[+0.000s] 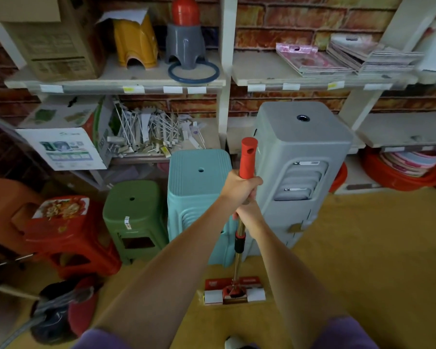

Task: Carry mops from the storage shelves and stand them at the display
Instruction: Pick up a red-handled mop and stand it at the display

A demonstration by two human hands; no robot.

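Note:
A flat mop [239, 248] stands upright in front of me, with a red grip at the top, a metal pole and a red-and-white packaged head [233, 290] resting on the yellow floor. My left hand [239, 186] grips the pole just below the red grip. My right hand [248, 214] holds the pole directly beneath it. Both arms reach forward from purple sleeves.
Stacked plastic stools stand right behind the mop: a tall grey stack [300, 172], a teal stack [199, 202], a green one [134, 217] and a red one [68, 235]. White shelves [224, 81] with boxes and goods line the brick wall. Red basins [400, 172] sit at the right.

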